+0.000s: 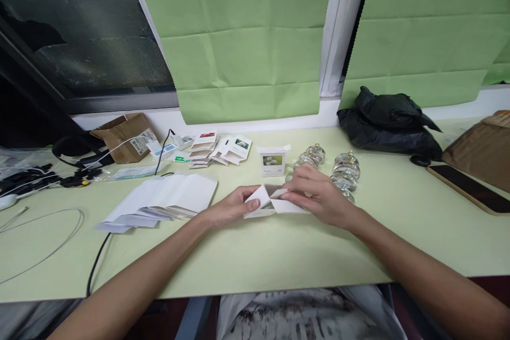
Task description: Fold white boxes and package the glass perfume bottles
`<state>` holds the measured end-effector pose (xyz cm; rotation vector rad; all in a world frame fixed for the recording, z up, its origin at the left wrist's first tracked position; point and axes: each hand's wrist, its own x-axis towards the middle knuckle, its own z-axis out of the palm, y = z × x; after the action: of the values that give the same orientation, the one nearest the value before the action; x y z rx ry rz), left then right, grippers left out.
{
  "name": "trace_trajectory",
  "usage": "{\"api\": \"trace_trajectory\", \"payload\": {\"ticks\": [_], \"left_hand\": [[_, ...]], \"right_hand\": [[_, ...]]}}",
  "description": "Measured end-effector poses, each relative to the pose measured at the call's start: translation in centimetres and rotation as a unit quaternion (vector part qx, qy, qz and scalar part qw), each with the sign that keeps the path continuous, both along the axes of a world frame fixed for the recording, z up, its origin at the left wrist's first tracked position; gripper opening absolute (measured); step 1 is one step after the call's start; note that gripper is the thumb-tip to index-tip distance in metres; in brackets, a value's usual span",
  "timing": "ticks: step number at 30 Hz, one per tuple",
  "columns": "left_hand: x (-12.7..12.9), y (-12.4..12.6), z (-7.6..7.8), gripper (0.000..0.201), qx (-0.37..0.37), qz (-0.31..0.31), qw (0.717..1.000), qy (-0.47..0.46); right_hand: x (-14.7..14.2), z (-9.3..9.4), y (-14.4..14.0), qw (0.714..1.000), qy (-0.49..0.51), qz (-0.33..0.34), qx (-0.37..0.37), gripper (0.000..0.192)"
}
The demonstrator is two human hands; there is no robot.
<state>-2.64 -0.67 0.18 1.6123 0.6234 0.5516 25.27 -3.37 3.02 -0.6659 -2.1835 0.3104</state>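
Note:
Between my two hands is a small white paper box (pixel 261 211) with its flaps standing open. My left hand (pixel 233 206) grips its left side, thumb on a flap. The fingers of my right hand (pixel 319 194) pinch a flap on the right side. Just behind stands another white box (pixel 273 163), upright, with a flower picture on its front. Glass jars with gold-coloured knobs stand in two rows, the left row (pixel 313 155) partly hidden by my right hand, the right row (pixel 345 172) beyond my wrist.
Flat white sheets or unfolded boxes (pixel 163 196) lie fanned out at left, with printed folded cartons (pixel 223 149) behind. A cardboard box (pixel 129 141) and cables (pixel 48 178) occupy the far left. On the right are a black plastic bag (pixel 388 125), a phone (pixel 470 187) and a brown carton (pixel 482 149).

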Motion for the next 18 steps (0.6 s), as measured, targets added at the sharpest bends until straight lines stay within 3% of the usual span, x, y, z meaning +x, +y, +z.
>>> {"api": "trace_trajectory", "payload": {"ticks": [3, 5, 10, 18], "left_hand": [[0.4, -0.4, -0.1, 0.074, 0.029, 0.021, 0.999, 0.004], [0.8, -0.9, -0.2, 0.067, 0.058, 0.065, 0.996, 0.03], [1.4, -1.2, -0.2, 0.056, 0.114, 0.126, 0.985, 0.025], [0.8, -0.2, -1.5, 0.056, 0.111, 0.153, 0.982, -0.006]], "right_hand": [[-0.4, -0.5, -0.1, 0.995, 0.074, -0.061, -0.035, 0.018], [-0.6, -0.6, -0.3, 0.993, 0.093, -0.066, -0.045, 0.017], [-0.9, -0.4, -0.8, 0.987, 0.145, -0.065, 0.006, 0.017], [-0.7, -0.6, -1.0, 0.997, 0.057, -0.027, 0.038, 0.03]]}}
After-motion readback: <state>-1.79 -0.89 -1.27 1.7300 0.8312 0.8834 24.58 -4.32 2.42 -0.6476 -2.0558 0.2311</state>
